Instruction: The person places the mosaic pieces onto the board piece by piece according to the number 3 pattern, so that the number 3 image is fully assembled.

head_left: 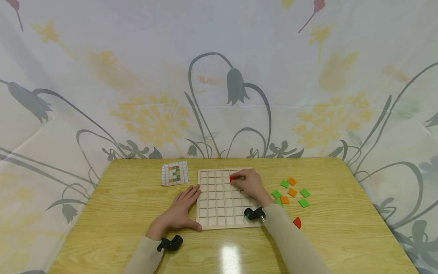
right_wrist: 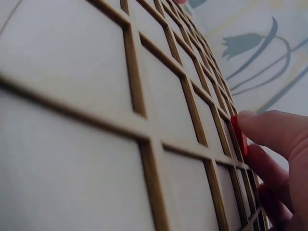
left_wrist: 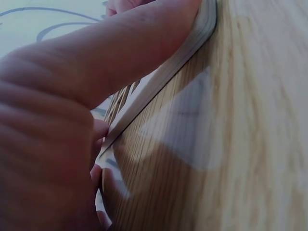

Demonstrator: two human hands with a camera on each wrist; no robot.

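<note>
A wooden grid board with square cells lies on the table in front of me. My right hand pinches a small red piece over a cell in the upper part of the board. In the right wrist view the red piece is between thumb and fingers, against the grid's dividers; its full outline is hidden. My left hand is spread along the board's left side, fingertips at the left edge and thumb at the near left corner. The left wrist view shows the thumb lying along the board's edge.
A printed card with a coloured grid pattern lies left of the board. Right of the board are several green tiles and orange tiles, plus a red quarter-circle piece nearer me. A flower-patterned cloth hangs behind the table.
</note>
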